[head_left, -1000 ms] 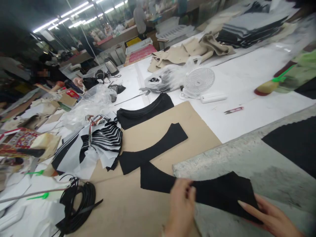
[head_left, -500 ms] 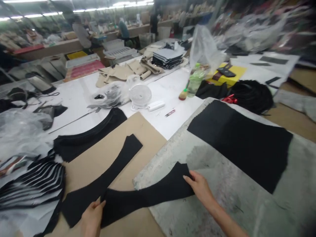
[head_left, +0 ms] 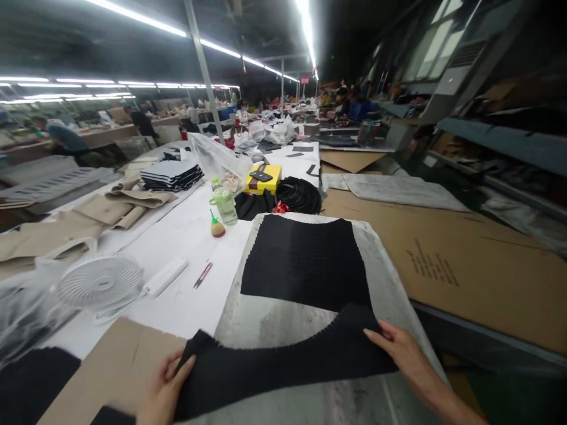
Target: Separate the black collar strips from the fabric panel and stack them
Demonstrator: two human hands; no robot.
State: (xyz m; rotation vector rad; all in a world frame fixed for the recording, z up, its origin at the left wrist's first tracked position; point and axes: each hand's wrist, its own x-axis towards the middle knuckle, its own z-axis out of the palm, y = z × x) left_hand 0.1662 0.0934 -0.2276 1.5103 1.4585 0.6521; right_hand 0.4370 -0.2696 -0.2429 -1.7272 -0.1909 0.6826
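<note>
Here, we hold a curved black piece (head_left: 283, 369) over the near part of the grey slab (head_left: 252, 324), our left hand (head_left: 166, 386) pinching one end and our right hand (head_left: 401, 354) the other, the two well apart. Whether the piece touches the slab beneath, we cannot tell. The step in hand, we judge, is positioning this piece; the next move seems to call for both ends kept level and the span free of twists. On the slab's far half lies a wider black panel (head_left: 305, 260); our piece's upper right corner overlaps its near edge in this view, making it the likeliest obstacle. Left of the slab, on the white-covered counter (head_left: 199, 313), we have thread snips (head_left: 204, 275), a white fan (head_left: 104, 283) and a green-tipped bottle (head_left: 217, 228); a brown board (head_left: 110, 360) lies at its near left. Past the slab's far edge sit a black bundle (head_left: 301, 196) and a yellow box (head_left: 263, 184); brown cardboard (head_left: 478, 254) spreads to its right.
</note>
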